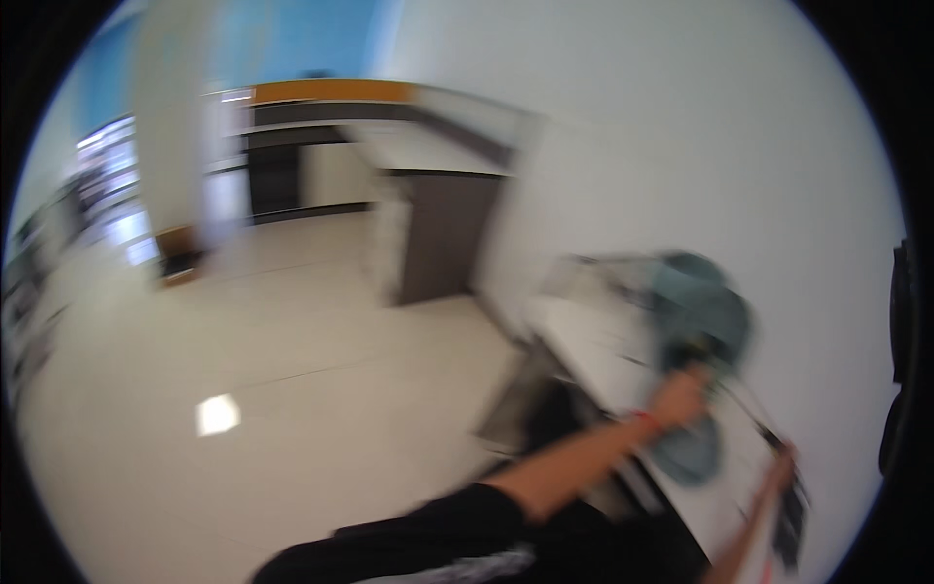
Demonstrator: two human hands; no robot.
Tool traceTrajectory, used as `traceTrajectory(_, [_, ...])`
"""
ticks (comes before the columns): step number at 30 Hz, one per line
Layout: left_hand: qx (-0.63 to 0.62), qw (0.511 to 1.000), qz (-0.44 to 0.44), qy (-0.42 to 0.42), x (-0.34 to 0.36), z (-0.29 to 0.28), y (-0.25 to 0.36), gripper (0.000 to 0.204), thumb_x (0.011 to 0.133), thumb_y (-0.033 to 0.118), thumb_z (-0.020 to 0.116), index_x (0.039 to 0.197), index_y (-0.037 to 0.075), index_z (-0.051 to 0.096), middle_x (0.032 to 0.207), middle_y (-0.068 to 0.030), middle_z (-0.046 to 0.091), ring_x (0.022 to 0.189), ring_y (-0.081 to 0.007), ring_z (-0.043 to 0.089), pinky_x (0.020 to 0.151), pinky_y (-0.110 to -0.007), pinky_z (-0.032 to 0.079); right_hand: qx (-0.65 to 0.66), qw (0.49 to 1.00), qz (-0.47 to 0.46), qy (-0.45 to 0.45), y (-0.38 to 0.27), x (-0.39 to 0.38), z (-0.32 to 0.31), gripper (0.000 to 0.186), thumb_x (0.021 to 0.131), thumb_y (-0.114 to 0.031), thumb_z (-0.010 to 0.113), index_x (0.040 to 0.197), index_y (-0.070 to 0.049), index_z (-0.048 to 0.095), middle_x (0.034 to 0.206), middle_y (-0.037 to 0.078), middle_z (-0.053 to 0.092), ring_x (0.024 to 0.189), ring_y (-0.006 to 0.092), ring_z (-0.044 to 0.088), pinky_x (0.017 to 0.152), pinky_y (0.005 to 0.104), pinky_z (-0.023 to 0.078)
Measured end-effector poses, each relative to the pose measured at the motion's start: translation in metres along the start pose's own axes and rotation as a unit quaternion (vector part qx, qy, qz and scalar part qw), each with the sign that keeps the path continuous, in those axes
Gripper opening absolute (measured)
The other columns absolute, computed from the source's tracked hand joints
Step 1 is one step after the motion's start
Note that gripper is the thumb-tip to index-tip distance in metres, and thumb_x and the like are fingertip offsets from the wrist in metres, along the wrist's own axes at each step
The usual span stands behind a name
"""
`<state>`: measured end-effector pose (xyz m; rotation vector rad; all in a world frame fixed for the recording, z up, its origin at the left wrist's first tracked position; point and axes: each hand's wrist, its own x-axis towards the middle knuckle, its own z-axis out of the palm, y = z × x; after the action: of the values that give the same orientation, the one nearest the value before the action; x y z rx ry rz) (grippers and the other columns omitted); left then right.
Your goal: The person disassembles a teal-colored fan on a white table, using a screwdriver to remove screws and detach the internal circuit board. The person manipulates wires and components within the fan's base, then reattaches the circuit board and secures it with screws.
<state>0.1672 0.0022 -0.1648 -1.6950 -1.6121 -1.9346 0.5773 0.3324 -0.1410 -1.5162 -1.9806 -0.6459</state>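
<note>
My left hand (681, 394), with a red band at the wrist, is closed at the middle of a grey-green rounded thing (702, 302). Motion blur hides its exact kind; it has broad curved lobes above and below my fingers. Something small and dark sits just above my knuckles. Lower right, my right hand (781, 465) is closed around a long dark object (793, 516). From that object's upper end a thin line, a cord or rod, runs up and left to the grey-green thing. Both are over a white tabletop (593, 326) beside the wall.
A dark-sided desk (443, 238) with a white top stands ahead along the wall, joined to a counter with an orange edge (331, 91). A small brown box (178, 255) is on the floor by a pale pillar (170, 127). Dark blurred items line the far left.
</note>
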Motion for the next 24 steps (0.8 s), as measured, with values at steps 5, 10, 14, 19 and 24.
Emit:
traceTrajectory(5, [0.175,0.977,0.117,0.015,0.002,-0.105,-0.087,0.034,0.086,0.03,0.067,0.102,0.0,0.063,0.097,-0.0214,0.062,0.088,-0.0391,0.061,0.077,-0.05,0.049,0.722,0.687,0.073,-0.04,-0.317,-0.103,-0.106,0.033,0.101,-0.029,0.047,0.125,-0.008,0.053,0.092,0.001,0.056,0.078,0.0099,0.05,0.07,0.0268,0.044])
traceTrajectory(10, [-0.047,0.998,-0.046,0.021,0.003,-0.152,-0.091,0.027,0.088,0.005,0.067,0.111,0.0,0.053,0.103,-0.0098,0.064,0.093,-0.0161,0.061,0.083,-0.031,0.048,0.644,0.764,0.029,0.032,-0.368,-0.093,-0.096,0.028,0.102,-0.034,0.051,0.108,-0.006,0.053,0.072,0.013,0.063,0.064,0.0188,0.058,0.062,0.0369,0.047])
traceTrajectory(14, [-0.093,0.991,-0.091,0.003,0.002,-0.134,-0.081,0.023,0.092,0.006,0.064,0.107,-0.002,0.049,0.105,-0.0085,0.061,0.095,-0.0135,0.058,0.084,-0.026,0.045,0.742,0.667,0.071,-0.003,-0.352,-0.096,-0.102,0.027,0.099,-0.029,0.056,0.111,-0.005,0.052,0.068,0.003,0.053,0.061,0.0117,0.048,0.056,0.0286,0.04])
traceTrajectory(19, [-0.089,0.995,-0.049,-0.017,0.002,-0.133,-0.105,0.025,0.093,0.005,0.064,0.111,-0.002,0.049,0.108,-0.0093,0.061,0.097,-0.0133,0.058,0.087,-0.026,0.045,0.724,0.683,0.073,-0.06,-0.341,-0.094,-0.099,0.027,0.097,-0.025,0.056,0.117,-0.009,0.045,0.077,0.002,0.053,0.064,0.0094,0.048,0.059,0.0254,0.042])
traceTrajectory(24, [-0.098,0.994,-0.043,-0.03,0.003,-0.134,-0.107,0.028,0.094,0.007,0.064,0.115,-0.003,0.049,0.111,-0.0096,0.061,0.101,-0.0143,0.058,0.09,-0.027,0.045,0.793,0.607,0.044,-0.04,-0.344,-0.096,-0.104,0.027,0.096,-0.022,0.058,0.114,-0.008,0.042,0.07,0.002,0.05,0.063,0.0105,0.05,0.056,0.0268,0.041])
